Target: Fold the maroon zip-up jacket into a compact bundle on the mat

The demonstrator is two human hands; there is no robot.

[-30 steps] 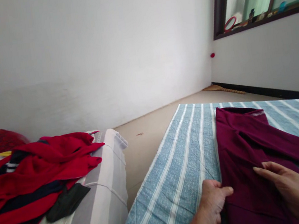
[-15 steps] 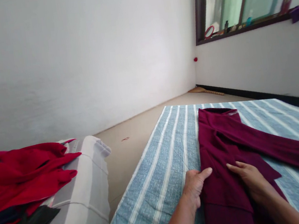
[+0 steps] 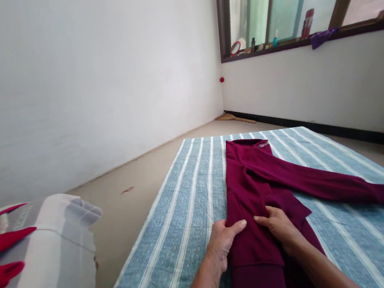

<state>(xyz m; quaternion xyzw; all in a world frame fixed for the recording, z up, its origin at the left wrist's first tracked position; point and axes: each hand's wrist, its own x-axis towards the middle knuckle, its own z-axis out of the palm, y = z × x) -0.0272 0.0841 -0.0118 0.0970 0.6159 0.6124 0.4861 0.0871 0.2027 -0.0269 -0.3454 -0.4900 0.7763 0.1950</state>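
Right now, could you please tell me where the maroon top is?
The maroon top lies low centre in the head view, on the blue striped mat, under the left hand and right hand, one sleeve reaching right.

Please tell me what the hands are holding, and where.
Nothing seems gripped: the left hand and right hand lie flat on the folded body of the maroon top.

This looks like a bedroom in a home: a blue-striped mattress lies on the bare floor beside a grey-and-white bed, under plain white walls, with toiletry bottles on the window ledge.
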